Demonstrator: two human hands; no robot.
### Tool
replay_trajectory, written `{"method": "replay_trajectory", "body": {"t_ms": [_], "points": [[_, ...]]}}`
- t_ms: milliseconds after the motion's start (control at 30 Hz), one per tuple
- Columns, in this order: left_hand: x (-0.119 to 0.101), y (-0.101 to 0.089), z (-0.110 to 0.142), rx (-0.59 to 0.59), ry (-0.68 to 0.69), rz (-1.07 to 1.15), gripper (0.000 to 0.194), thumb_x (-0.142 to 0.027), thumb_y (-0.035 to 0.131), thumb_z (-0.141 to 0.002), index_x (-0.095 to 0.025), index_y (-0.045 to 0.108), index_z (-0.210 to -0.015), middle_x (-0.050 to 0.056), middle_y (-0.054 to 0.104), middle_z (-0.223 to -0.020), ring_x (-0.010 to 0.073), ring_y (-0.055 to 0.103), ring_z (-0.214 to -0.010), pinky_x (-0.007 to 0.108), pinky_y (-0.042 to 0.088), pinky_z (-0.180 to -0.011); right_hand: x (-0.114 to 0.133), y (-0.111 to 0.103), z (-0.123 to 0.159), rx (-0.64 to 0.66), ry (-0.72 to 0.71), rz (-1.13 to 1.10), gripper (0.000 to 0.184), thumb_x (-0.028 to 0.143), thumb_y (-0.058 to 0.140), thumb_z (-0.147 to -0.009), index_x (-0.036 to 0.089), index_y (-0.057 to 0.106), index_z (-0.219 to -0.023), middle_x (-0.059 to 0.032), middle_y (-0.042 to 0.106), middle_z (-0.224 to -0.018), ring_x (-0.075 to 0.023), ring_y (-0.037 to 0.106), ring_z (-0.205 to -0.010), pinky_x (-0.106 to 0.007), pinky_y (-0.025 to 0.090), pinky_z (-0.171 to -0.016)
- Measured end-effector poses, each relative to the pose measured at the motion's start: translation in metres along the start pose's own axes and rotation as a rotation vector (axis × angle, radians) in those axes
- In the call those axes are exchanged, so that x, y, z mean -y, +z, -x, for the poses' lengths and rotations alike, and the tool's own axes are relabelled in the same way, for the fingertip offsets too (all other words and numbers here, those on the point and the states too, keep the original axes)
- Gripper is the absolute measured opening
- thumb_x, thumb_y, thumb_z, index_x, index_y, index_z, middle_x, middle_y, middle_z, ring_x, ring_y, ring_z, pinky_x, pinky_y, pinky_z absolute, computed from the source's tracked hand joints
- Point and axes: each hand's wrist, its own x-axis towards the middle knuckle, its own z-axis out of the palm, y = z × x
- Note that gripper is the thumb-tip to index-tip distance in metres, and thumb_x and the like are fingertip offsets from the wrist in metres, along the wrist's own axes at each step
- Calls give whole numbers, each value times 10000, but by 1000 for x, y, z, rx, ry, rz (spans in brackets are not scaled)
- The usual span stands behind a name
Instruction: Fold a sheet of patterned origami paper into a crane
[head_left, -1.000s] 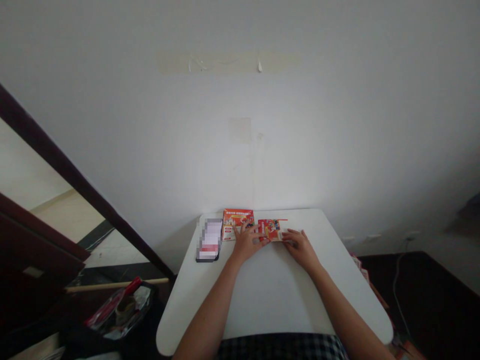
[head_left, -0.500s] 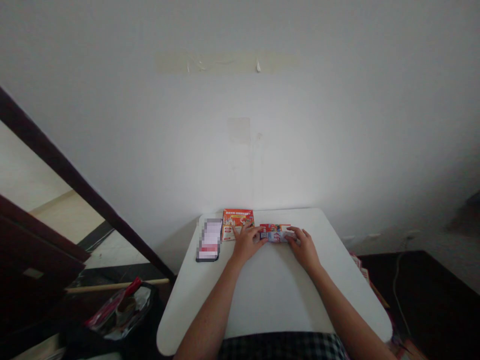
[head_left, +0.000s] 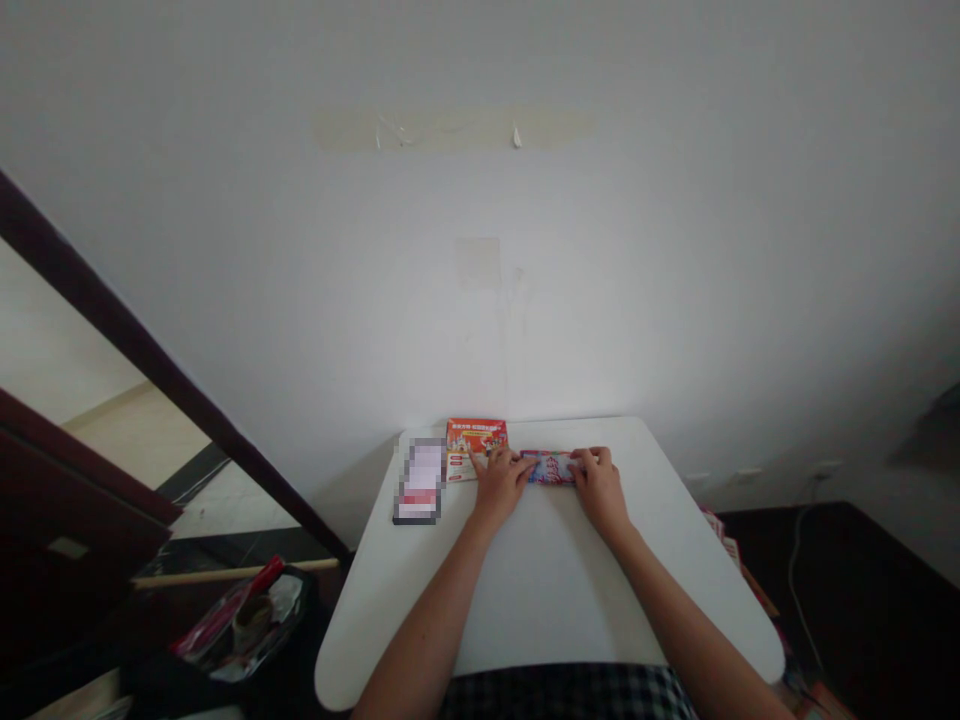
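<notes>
A folded paper leaflet (head_left: pixel 551 468) lies crosswise on the white table (head_left: pixel 547 590), its blue, white and red printed face upward. My left hand (head_left: pixel 499 487) grips its left end, with thumb and fingertips closed on the paper. At the right end, the curled fingers of my right hand (head_left: pixel 600 488) press and hold the edge. Left of the leaflet, partly behind my left hand, is a flat red and white printed sheet or booklet (head_left: pixel 477 436). The ends of the leaflet are hidden by my fingers.
A phone (head_left: pixel 420 482), its screen blurred out, lies at the table's left side. The wall (head_left: pixel 570 330) rises directly behind the table. On the floor at left sits an open bag (head_left: pixel 255 625) with mixed items. A cable (head_left: pixel 795 570) hangs at right.
The leaflet's near part has been folded up over its red printed face, so the blue and white side now shows. Both hands have closed in on its ends; the right fingers curl more.
</notes>
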Motion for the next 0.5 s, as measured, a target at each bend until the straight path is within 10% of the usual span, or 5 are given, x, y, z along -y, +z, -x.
{"method": "replay_trajectory", "body": {"t_ms": [500], "points": [[-5, -6, 3, 56, 2, 8, 292, -474, 470, -966, -437, 671, -1175, -26, 605, -1373, 327, 333, -1385, 754, -108, -1114, -3, -3, 16, 32, -111, 116, 301, 393, 517, -947, 284, 686, -1172, -103, 544, -1253, -188, 573, -959, -439, 370, -984]]}}
